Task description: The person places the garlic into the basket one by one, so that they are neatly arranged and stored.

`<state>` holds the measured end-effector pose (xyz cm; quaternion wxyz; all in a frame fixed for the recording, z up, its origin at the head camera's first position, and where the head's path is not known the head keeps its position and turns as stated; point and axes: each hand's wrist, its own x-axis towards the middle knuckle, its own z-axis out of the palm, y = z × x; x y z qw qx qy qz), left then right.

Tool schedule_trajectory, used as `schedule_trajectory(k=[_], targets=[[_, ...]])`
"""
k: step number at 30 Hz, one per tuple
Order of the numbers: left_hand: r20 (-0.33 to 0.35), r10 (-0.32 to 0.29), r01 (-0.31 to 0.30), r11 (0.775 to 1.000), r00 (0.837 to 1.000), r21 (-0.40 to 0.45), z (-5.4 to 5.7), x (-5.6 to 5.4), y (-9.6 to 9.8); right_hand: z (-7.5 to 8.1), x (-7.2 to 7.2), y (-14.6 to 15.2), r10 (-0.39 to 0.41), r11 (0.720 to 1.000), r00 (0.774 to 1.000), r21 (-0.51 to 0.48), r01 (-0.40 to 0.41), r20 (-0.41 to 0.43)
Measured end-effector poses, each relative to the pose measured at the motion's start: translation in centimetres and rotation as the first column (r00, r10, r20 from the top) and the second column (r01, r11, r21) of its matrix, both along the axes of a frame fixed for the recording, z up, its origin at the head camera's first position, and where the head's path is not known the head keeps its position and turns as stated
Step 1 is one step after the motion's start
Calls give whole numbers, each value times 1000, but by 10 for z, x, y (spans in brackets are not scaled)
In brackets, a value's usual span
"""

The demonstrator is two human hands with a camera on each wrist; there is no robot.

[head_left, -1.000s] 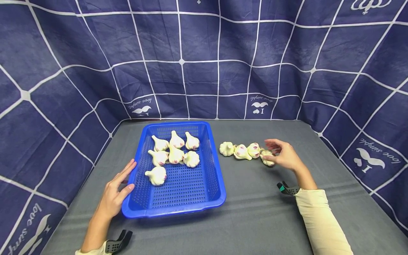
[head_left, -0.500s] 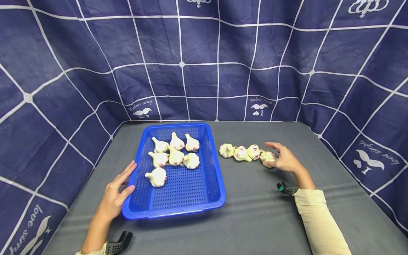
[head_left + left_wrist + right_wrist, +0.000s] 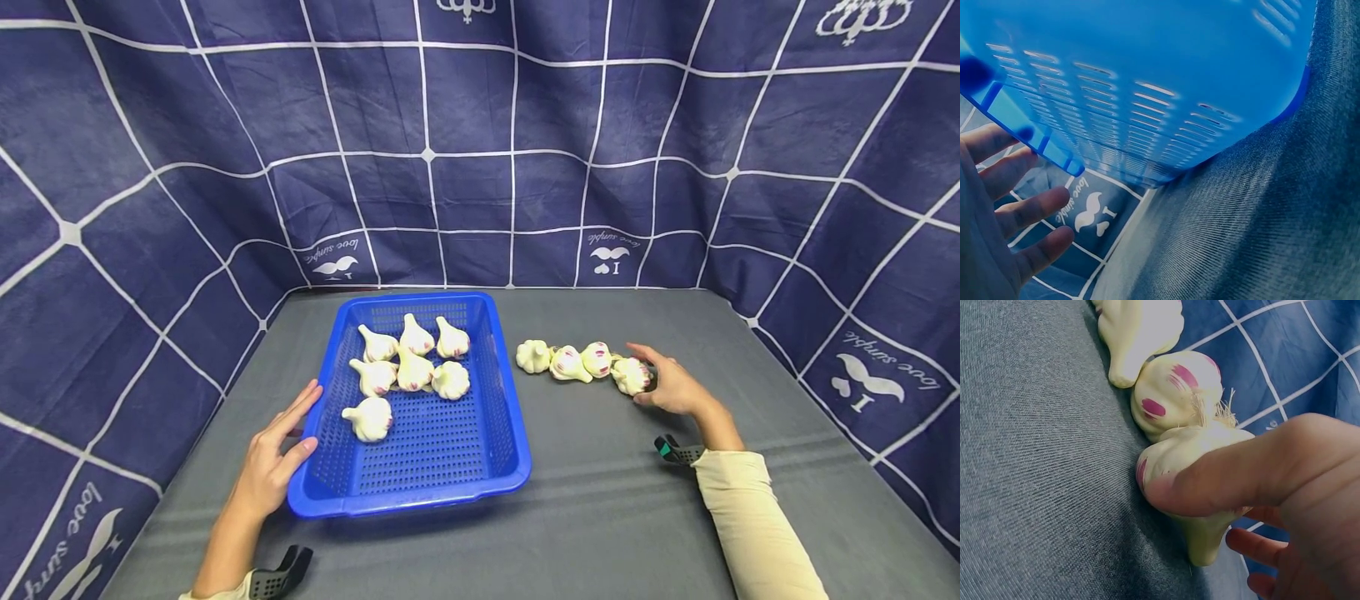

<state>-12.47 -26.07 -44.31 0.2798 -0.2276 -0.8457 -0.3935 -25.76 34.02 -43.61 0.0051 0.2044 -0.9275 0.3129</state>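
Note:
My left hand [image 3: 262, 467] rests at the left rim of a blue plastic basket [image 3: 431, 502], fingers extended along its outside and thumb on the rim. In the left wrist view, spread fingers [image 3: 1038, 209] lie beside the perforated basket wall [image 3: 1147, 119]. Out to the right, my right hand [image 3: 678, 387] holds the rightmost garlic bulb [image 3: 630, 377] between thumb and fingers, low on the table. From the right wrist, the thumb [image 3: 1210, 478] lies across that bulb with its stem pointing down in the picture; the index fingertip is hidden behind it.
Several garlic bulbs [image 3: 414, 367] lie inside the basket, toward its far and left sides. Left of the held bulb, three more bulbs [image 3: 570, 364] sit in a row on the grey cloth [image 3: 600, 500]. A blue checked curtain [image 3: 480, 192] encloses the table's back and sides.
The right thumb and fingers have shifted around the rightmost garlic bulb, which has turned and now shows more of its purple-marked side. My left hand stays at the basket rim.

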Motion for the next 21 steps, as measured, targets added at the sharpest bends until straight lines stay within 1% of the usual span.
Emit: schedule_trajectory(k=[4,9,12,19,21], targets=[[4,0,0,1000,1000,-1,0,0,0,-2,-1,1,-6,1000,1000,-8,6,-22],[9,4,-4,1000,1000,-4,-1,1,0,-2,3,3,-51,998,998,22,52,-21],[12,8,-7,1000,1000,-3,-1,1,1,2,7,3,-67,997,997,25,68,-35],[3,1,-1,1000,1000,1,0,0,0,16,16,0,-75,997,989,-13,74,-128],[0,1,-1,1000,1000,1,0,0,0,21,18,-2,-82,997,987,-22,79,-141]])
